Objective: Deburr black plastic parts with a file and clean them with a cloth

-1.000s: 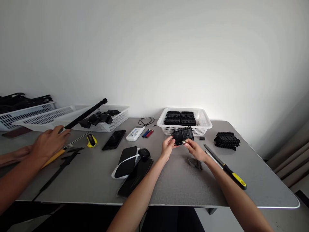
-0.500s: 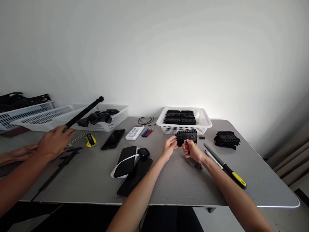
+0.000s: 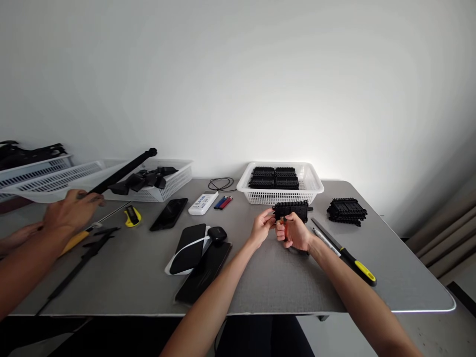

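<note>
My left hand (image 3: 262, 227) pinches the left end of a black ribbed plastic part (image 3: 293, 210), holding it upright above the table. My right hand (image 3: 294, 233) is closed around a small orange lighter (image 3: 285, 230), its metal top up against the front of the part. Whether a flame burns cannot be seen. Behind the part stands a white basket (image 3: 316, 186) with several similar black parts in it. To the right lies a stack of black ribbed parts (image 3: 346, 211).
A file with a black and yellow handle (image 3: 359, 267) and a white marker (image 3: 327, 243) lie right. Blue and red lighters (image 3: 225, 202), a power bank (image 3: 203, 203), a phone (image 3: 169, 214) and a yellow tape measure (image 3: 132, 216) lie left. A co-worker's hand (image 3: 72, 210) grips a black rod (image 3: 124, 171).
My right hand has turned slightly with the lighter, and more of its orange body shows. The view has shifted a little right. The co-worker's hands still hold the black rod.
</note>
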`<state>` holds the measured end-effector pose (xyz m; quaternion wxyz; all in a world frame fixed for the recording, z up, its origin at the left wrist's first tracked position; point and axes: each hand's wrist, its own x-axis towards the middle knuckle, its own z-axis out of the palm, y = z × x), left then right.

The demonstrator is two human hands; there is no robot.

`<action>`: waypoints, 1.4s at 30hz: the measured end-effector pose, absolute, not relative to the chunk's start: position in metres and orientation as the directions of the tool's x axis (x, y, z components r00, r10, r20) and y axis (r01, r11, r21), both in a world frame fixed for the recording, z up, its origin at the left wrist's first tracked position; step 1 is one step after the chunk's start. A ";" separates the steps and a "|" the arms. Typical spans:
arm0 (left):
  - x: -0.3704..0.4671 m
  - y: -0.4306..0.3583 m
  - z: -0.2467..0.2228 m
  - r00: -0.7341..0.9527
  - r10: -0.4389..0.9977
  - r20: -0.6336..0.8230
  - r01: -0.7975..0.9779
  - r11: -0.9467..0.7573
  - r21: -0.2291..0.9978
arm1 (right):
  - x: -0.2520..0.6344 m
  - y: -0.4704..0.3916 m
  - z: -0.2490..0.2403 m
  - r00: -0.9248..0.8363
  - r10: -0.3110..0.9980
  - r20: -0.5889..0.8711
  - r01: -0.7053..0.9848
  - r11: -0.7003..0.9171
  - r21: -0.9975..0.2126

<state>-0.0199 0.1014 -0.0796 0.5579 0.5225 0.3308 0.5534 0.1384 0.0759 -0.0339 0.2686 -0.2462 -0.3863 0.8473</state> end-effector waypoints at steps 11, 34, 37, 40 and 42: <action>-0.011 0.092 -0.073 0.170 0.956 0.241 -0.171 -0.212 0.962 | 0.136 0.078 -0.035 -0.716 0.647 -0.261 -0.292 -0.618 -0.730; -0.018 0.097 -0.077 0.171 0.963 0.208 -0.216 -0.169 0.962 | 0.149 0.086 -0.030 -0.663 0.665 -0.342 -0.323 -0.667 -0.671; -0.022 0.099 -0.077 0.150 0.970 0.193 -0.215 -0.159 0.964 | 0.157 0.089 -0.030 -0.652 0.673 -0.350 -0.335 -0.670 -0.663; -0.025 0.102 -0.078 0.130 0.975 0.180 -0.214 -0.149 0.965 | 0.165 0.093 -0.029 -0.633 0.687 -0.357 -0.351 -0.666 -0.658; -0.026 0.103 -0.078 0.118 0.978 0.174 -0.217 -0.145 0.965 | 0.171 0.095 -0.029 -0.619 0.697 -0.362 -0.363 -0.662 -0.656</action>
